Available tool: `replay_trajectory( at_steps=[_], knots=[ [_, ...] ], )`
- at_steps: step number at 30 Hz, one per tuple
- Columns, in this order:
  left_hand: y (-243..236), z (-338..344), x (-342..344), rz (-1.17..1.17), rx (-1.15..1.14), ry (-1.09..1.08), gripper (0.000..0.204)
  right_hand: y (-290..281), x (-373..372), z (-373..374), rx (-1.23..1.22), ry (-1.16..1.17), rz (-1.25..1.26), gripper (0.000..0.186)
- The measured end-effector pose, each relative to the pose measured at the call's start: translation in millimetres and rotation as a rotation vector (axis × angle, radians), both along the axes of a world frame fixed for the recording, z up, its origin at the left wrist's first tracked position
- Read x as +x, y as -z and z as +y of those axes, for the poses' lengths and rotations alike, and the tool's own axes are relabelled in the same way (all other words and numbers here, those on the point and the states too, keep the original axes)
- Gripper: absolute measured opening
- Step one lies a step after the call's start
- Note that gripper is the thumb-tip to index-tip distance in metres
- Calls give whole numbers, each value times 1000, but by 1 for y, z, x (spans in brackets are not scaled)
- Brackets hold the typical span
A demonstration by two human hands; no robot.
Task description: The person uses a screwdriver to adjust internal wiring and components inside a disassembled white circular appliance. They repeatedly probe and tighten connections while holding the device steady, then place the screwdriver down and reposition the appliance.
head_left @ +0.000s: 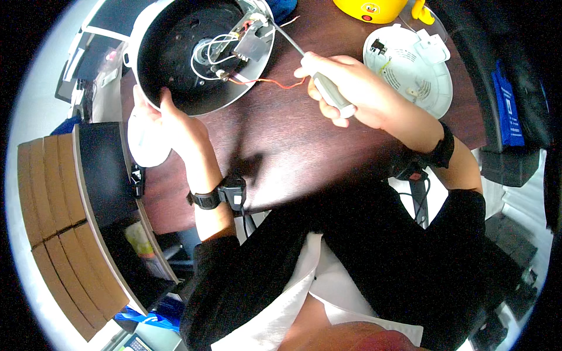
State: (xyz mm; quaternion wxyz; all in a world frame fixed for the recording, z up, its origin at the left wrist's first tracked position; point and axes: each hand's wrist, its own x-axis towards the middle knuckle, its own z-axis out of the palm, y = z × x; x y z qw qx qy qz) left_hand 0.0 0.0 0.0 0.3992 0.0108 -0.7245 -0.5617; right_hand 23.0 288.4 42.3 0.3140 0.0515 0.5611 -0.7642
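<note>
Head view: I see the left hand (180, 120) clamped on a round, dark-lined pale housing (170, 52), presumably steadying it; right hand (354, 85) grips grey-handled metal screwdriver (331, 93), tip ahead beside wired silvery bracket (252, 48).

Left hand (180, 124) in a pinch, right hand (356, 85) in a curled grip

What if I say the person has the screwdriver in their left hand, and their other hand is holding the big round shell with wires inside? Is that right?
Not quite: the head view shows the screwdriver in the person's right hand, not the left. The other hand, so the left hand, holds the big round shell with wires inside.
</note>
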Motion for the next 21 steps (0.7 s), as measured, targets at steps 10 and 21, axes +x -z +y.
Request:
replay_trajectory(
  at_steps=[10, 21],
  knots=[
    [25, -14, 3, -279, 72, 8, 49, 7, -1, 1, 66, -2, 74, 44],
    [75, -47, -19, -260, 157, -58, 29, 17, -17, -14, -398, -9, -262, 43]
  ],
)
